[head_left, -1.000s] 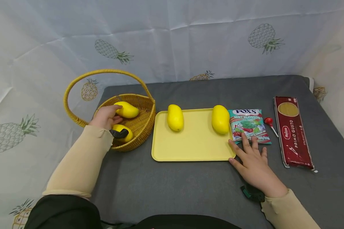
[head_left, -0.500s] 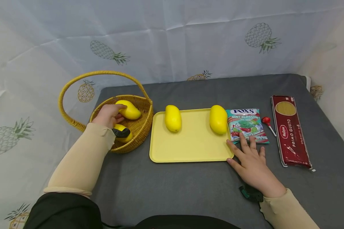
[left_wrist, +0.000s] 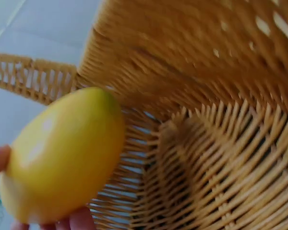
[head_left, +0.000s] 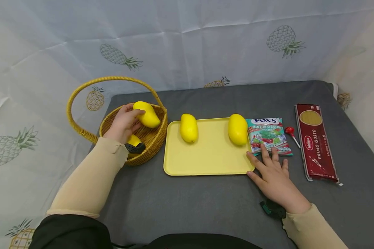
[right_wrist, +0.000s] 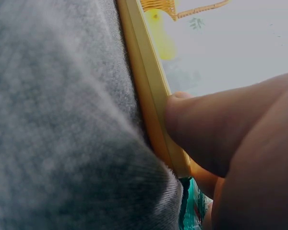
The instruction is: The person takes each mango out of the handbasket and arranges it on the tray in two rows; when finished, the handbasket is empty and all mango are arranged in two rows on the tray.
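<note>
My left hand [head_left: 122,123] grips a yellow mango [head_left: 147,114] over the wicker basket [head_left: 157,138]; the left wrist view shows the same mango [left_wrist: 65,155] between thumb and fingers, beside the woven wall. Lower in the basket lies another mango [head_left: 133,141], partly hidden by the wrist strap. Two more mangoes sit on the yellow tray [head_left: 208,162], one at its left [head_left: 188,128] and one at its right [head_left: 238,129]. Fingers spread, my right hand [head_left: 275,181] rests at the tray's lower right corner, fingertips on the candy bag [head_left: 268,135]. Its thumb [right_wrist: 192,127] touches the tray rim in the right wrist view.
Right of the candy bag lies a red lollipop [head_left: 291,132], then a long dark red spaghetti packet [head_left: 318,143]. The basket's tall handle [head_left: 118,79] arches above its opening. A pineapple-print cloth [head_left: 187,48] hangs behind the grey tabletop [head_left: 190,207].
My left hand has lifted the mango up and slightly right inside the basket, off its earlier resting spot. The right hand has stayed in place at the tray corner.
</note>
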{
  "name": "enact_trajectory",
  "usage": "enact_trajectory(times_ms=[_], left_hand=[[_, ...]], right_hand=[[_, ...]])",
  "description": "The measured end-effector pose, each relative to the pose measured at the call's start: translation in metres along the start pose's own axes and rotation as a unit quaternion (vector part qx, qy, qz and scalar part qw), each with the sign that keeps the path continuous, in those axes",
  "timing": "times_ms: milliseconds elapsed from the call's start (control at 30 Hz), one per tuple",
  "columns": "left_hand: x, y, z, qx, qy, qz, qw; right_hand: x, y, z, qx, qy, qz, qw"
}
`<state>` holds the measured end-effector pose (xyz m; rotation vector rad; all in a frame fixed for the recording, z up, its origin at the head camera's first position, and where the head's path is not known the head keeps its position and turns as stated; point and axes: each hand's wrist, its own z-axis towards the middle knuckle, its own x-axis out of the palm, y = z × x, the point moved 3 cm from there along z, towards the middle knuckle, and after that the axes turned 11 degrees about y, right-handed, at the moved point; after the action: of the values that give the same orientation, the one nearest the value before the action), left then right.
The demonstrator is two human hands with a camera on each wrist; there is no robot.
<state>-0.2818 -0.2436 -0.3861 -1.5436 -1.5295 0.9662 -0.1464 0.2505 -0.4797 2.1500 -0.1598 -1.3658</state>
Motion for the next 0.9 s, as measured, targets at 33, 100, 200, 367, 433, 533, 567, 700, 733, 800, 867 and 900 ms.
enact_trajectory(times_ms=[33, 100, 200, 367, 433, 533, 567, 700, 733, 800, 867, 900], left_hand=[[0.001, -0.001, -0.001, 0.01, -0.001, -0.006, 0.9999], [0.003, -0.003, -0.005, 0.031, -0.005, -0.019, 0.9993], [0.003, -0.006, -0.011, 0.063, -0.012, -0.039, 0.9972], [0.006, -0.013, -0.022, 0.11, -0.012, -0.045, 0.9928], [0.008, -0.015, -0.027, 0.123, -0.011, -0.039, 0.9916], [0.014, -0.017, -0.036, 0.136, -0.004, -0.042, 0.9898], [0.016, -0.017, -0.039, 0.142, 0.002, -0.049, 0.9887], [0.024, -0.017, -0.053, 0.164, 0.022, -0.068, 0.9839], [0.027, -0.017, -0.055, 0.171, 0.027, -0.071, 0.9823], [0.033, -0.016, -0.06, 0.185, 0.035, -0.062, 0.9802], [0.041, -0.014, -0.065, 0.193, 0.049, -0.05, 0.9786], [0.046, -0.012, -0.068, 0.197, 0.054, -0.042, 0.978]], right_hand=[[0.0, 0.0, 0.0, 0.0, 0.001, 0.0, 1.0], [0.0, -0.001, 0.0, 0.001, 0.002, 0.0, 1.0], [0.0, -0.001, 0.0, 0.003, 0.003, 0.001, 1.0], [-0.001, 0.0, -0.001, 0.002, -0.001, 0.001, 1.0], [-0.001, 0.0, -0.001, 0.001, -0.002, 0.0, 1.0], [0.0, 0.0, -0.002, -0.002, -0.003, -0.001, 1.0], [0.0, 0.0, -0.001, -0.002, -0.003, -0.001, 1.0], [0.0, 0.0, -0.001, -0.002, -0.001, 0.0, 1.0], [0.0, 0.0, -0.001, -0.002, -0.001, -0.001, 1.0], [0.0, 0.0, 0.0, -0.002, 0.0, -0.001, 1.0], [-0.001, 0.001, 0.0, -0.002, 0.0, -0.002, 1.0], [-0.001, 0.001, 0.0, -0.002, 0.001, -0.002, 1.0]])
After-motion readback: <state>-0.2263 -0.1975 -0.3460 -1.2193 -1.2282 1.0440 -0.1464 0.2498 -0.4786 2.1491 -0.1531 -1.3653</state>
